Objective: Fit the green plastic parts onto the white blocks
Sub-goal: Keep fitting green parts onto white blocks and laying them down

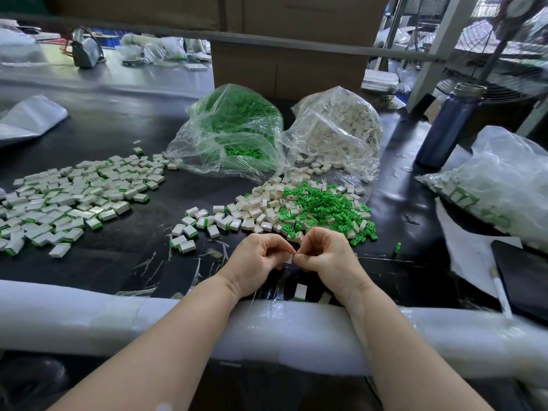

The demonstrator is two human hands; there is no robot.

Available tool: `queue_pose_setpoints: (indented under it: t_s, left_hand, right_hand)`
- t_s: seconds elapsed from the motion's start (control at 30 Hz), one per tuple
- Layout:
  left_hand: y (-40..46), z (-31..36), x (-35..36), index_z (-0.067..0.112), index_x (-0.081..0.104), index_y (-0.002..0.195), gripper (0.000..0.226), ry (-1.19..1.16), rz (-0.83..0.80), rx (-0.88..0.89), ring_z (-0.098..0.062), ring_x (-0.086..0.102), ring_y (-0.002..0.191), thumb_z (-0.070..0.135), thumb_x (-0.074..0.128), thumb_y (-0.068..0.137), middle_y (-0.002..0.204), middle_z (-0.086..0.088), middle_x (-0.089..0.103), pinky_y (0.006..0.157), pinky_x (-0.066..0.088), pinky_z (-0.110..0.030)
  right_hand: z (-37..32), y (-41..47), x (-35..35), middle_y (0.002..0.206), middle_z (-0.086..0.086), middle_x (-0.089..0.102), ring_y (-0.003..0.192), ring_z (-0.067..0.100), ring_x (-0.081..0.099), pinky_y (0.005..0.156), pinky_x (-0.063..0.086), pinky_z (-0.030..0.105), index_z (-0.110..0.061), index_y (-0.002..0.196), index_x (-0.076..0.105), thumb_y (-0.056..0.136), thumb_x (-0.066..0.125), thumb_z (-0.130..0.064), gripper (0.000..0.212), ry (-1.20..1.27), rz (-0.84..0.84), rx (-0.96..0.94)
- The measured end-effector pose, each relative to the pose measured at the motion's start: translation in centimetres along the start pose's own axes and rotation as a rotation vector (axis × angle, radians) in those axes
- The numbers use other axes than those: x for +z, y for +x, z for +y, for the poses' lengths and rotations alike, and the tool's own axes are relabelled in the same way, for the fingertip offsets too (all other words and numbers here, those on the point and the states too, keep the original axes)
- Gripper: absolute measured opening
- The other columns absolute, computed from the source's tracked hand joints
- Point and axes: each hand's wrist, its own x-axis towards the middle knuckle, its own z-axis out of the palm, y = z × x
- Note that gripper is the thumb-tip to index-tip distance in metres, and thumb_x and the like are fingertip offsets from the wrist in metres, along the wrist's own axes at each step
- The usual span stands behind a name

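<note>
A black counter (124, 134) carried finished blocks (68, 203) at left, loose white blocks (258, 203) and green parts (323, 206) at centre, two clear bags behind, and a blue bottle (447, 126) upper right.

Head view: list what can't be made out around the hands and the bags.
- White block: only a sliver shows between the left hand and right hand; curled fingers hide whether a green part is seated.
- Green parts bag: crinkled, glaring plastic blurs the individual pieces.
- Bag of finished pieces: cut off by the right edge.
- Dark tablet: also cut off by the right edge.
</note>
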Motion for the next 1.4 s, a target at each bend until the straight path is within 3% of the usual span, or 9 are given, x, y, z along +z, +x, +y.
queue_pose_setpoints:
  t_s: [0.23, 0.4, 0.53, 0.7, 0.87, 1.0, 1.13, 1.3, 1.4]
  left_hand:
    - [-0.12, -0.04, -0.08, 0.018, 0.067, 0.081, 0.017, 0.058, 0.002, 0.023, -0.012, 0.057, 0.073, 0.003, 0.062, 0.086, 0.078, -0.004, 0.064, 0.081, 0.049, -0.03]
    - [0.05, -0.04, 0.12, 0.015, 0.07, 0.084, 0.015, -0.027, 0.1, 0.019, -0.013, 0.063, 0.079, 0.001, 0.062, 0.085, 0.083, -0.005, 0.068, 0.081, 0.052, -0.024]
    - [0.11, 0.0, -0.08, 0.017, 0.069, 0.082, 0.019, -0.123, 0.144, 0.027, 0.003, 0.062, 0.07, -0.001, 0.063, 0.084, 0.079, 0.002, 0.068, 0.069, 0.048, -0.01]
    - [0.1, -0.06, -0.18, 0.016, 0.069, 0.083, 0.019, -0.171, 0.152, 0.003, 0.0, 0.061, 0.067, -0.001, 0.061, 0.085, 0.078, -0.001, 0.068, 0.066, 0.049, -0.012]
    - [0.08, -0.12, -0.12, 0.018, 0.068, 0.08, 0.021, -0.113, 0.119, -0.013, -0.013, 0.063, 0.078, -0.001, 0.06, 0.086, 0.083, -0.006, 0.069, 0.077, 0.055, -0.022]
    - [0.03, -0.2, -0.14, 0.013, 0.067, 0.081, 0.018, -0.066, 0.073, -0.009, 0.0, 0.058, 0.066, -0.003, 0.059, 0.086, 0.076, -0.001, 0.066, 0.069, 0.051, -0.014]
    - [0.08, -0.21, -0.11, 0.012, 0.068, 0.082, 0.016, -0.048, 0.063, -0.013, 0.002, 0.057, 0.063, -0.002, 0.061, 0.085, 0.074, 0.002, 0.065, 0.069, 0.048, -0.012]
    - [0.25, -0.21, 0.18, 0.008, 0.069, 0.092, 0.011, -0.064, 0.147, 0.008, -0.025, 0.065, 0.088, 0.002, 0.062, 0.086, 0.09, -0.012, 0.069, 0.087, 0.053, -0.033]
    - [0.22, -0.23, 0.32, 0.015, 0.064, 0.099, 0.022, -0.03, 0.115, 0.027, -0.029, 0.064, 0.082, 0.002, 0.067, 0.081, 0.091, -0.015, 0.066, 0.083, 0.053, -0.033]
  right_hand:
    - [-0.08, -0.04, -0.1, 0.059, -0.003, 0.052, 0.054, 0.007, 0.046, 0.054, 0.041, 0.017, -0.015, 0.059, 0.053, 0.068, 0.068, 0.015, 0.035, 0.005, -0.006, 0.001]
    - [-0.09, 0.02, 0.22, 0.066, 0.0, 0.059, 0.062, 0.011, 0.053, 0.061, 0.047, 0.022, -0.015, 0.066, 0.058, 0.072, 0.07, 0.009, 0.028, 0.022, 0.074, -0.014]
    - [-0.03, 0.17, 0.43, 0.072, 0.003, 0.066, 0.067, 0.011, 0.061, 0.065, 0.052, 0.022, -0.018, 0.073, 0.064, 0.076, 0.073, -0.004, 0.018, 0.059, 0.125, -0.004]
    - [-0.06, 0.19, 0.86, 0.059, -0.003, 0.06, 0.051, 0.005, 0.053, 0.053, 0.046, 0.017, -0.018, 0.068, 0.063, 0.085, 0.066, -0.01, 0.019, 0.013, 0.073, 0.033]
    - [-0.11, 0.23, 0.71, 0.056, -0.003, 0.051, 0.053, 0.009, 0.043, 0.056, 0.039, 0.024, -0.014, 0.065, 0.06, 0.086, 0.062, -0.008, 0.023, -0.079, 0.022, 0.039]
    - [-0.11, 0.18, 0.56, 0.049, -0.012, 0.05, 0.048, -0.001, 0.043, 0.056, 0.038, 0.02, -0.018, 0.06, 0.057, 0.085, 0.063, -0.007, 0.028, -0.133, -0.015, 0.047]
    - [0.0, 0.22, 0.5, 0.054, -0.007, 0.051, 0.054, 0.007, 0.044, 0.06, 0.039, 0.028, -0.016, 0.061, 0.058, 0.084, 0.064, -0.007, 0.025, -0.157, -0.015, 0.034]
    - [0.0, 0.24, 0.78, 0.058, -0.003, 0.054, 0.055, 0.01, 0.049, 0.056, 0.043, 0.025, -0.015, 0.068, 0.061, 0.085, 0.064, -0.008, 0.019, -0.054, 0.067, 0.01]
    - [-0.01, 0.17, 0.62, 0.059, -0.001, 0.061, 0.049, 0.004, 0.055, 0.048, 0.043, 0.015, -0.014, 0.076, 0.061, 0.084, 0.064, -0.002, 0.015, 0.105, 0.094, 0.024]
